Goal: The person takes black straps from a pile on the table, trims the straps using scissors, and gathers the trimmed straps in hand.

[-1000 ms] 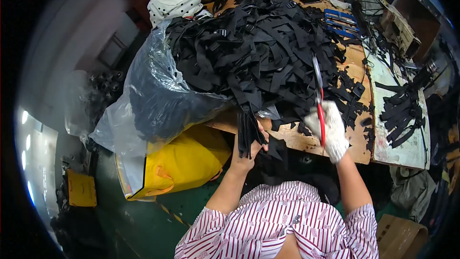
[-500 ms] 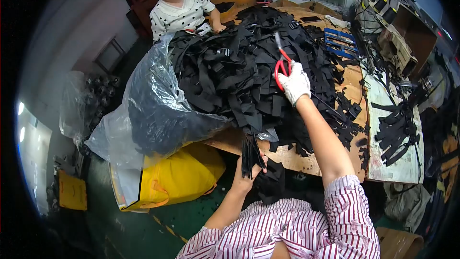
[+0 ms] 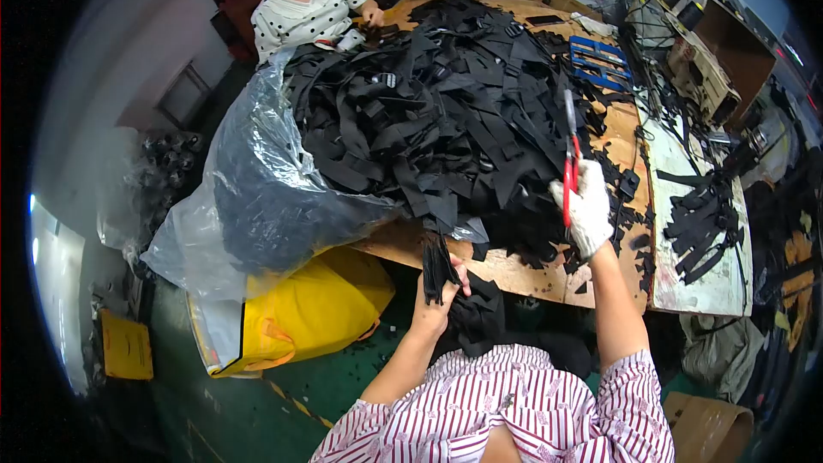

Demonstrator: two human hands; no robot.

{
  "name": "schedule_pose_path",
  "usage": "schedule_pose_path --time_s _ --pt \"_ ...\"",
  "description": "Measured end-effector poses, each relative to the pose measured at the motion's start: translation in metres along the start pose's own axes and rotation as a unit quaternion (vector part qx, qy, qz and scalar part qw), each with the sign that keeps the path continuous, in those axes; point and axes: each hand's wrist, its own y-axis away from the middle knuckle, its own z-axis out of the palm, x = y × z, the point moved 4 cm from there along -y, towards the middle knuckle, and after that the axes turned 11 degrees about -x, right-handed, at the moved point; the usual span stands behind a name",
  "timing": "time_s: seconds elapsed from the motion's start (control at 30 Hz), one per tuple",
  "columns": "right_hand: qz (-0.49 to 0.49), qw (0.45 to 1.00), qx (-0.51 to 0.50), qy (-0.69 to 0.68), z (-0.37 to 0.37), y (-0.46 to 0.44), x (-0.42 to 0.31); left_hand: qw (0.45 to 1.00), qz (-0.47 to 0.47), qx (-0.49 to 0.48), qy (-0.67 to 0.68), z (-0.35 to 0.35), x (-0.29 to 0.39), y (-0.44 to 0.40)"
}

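My left hand (image 3: pixel 435 298) is closed around a bundle of black webbing straps (image 3: pixel 438 267) at the table's front edge. The strap ends hang down over my fingers. My right hand (image 3: pixel 586 210), in a white glove, grips red-handled scissors (image 3: pixel 571 173) with the blades pointing away from me. It is above the right side of a large heap of black straps (image 3: pixel 446 111), some with buckles. A clear plastic bag (image 3: pixel 266 171) lies along the heap's left side.
Across the table sits a person in a dotted top (image 3: pixel 309 13). A blue plastic rack (image 3: pixel 600 63) lies behind the heap. To the right, more straps (image 3: pixel 703 227) rest on a pale board (image 3: pixel 729 287) near a sewing machine (image 3: pixel 703 77). A yellow bag (image 3: pixel 317 313) stands below left.
My right hand has moved right and toward me with the scissors, which now point more upright. My left hand still holds the bundle. The person opposite has raised a hand slightly.
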Motion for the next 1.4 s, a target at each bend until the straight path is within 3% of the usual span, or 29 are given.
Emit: schedule_pose_path --time_s 0.13,0.23,0.37,0.43,0.6,0.63,0.7,0.83,1.0,1.13,1.23,1.27,1.4 --pt "0.035 0.996 -0.002 -0.082 -0.018 0.046 0.016 1.000 -0.015 -0.005 0.002 0.005 -0.009 -0.004" --pt "0.077 0.996 -0.002 -0.048 -0.024 0.073 0.016 1.000 -0.020 -0.008 0.009 0.011 -0.012 -0.004" --pt "0.042 0.996 0.066 0.051 -0.030 0.092 0.038 1.000 -0.003 -0.010 0.024 0.009 -0.017 -0.002" --pt "0.048 0.995 0.075 -0.037 -0.037 0.098 0.043 1.000 -0.008 -0.008 0.010 0.011 -0.015 -0.002" --pt "0.085 0.983 0.130 -0.099 -0.065 0.109 0.082 0.999 -0.046 0.001 -0.007 0.013 -0.033 -0.003" --pt "0.130 0.979 0.117 -0.105 -0.071 0.112 0.070 0.999 -0.044 -0.006 -0.013 0.016 -0.036 -0.004" --pt "0.130 0.980 0.136 -0.063 -0.076 0.114 0.074 0.998 -0.051 -0.019 -0.028 0.024 -0.038 -0.005" --pt "0.129 0.969 0.150 -0.146 -0.074 0.121 0.081 0.996 -0.081 -0.027 -0.020 0.021 -0.056 -0.009" --pt "0.123 0.977 0.162 -0.068 -0.079 0.129 0.065 0.995 -0.092 -0.038 -0.003 0.024 -0.059 0.000" --pt "0.182 0.973 0.131 -0.055 -0.087 0.139 0.069 0.994 -0.089 -0.067 -0.006 0.026 -0.068 0.002" --pt "0.143 0.976 0.151 -0.059 -0.087 0.147 0.090 0.976 -0.104 -0.061 -0.179 0.018 -0.069 -0.001" --pt "0.125 0.982 0.144 0.007 -0.091 0.150 0.078 0.965 -0.079 -0.067 -0.242 0.012 -0.068 -0.002" --pt "0.116 0.981 0.157 -0.003 -0.092 0.158 0.085 0.872 0.016 -0.051 -0.487 0.013 -0.039 0.000"
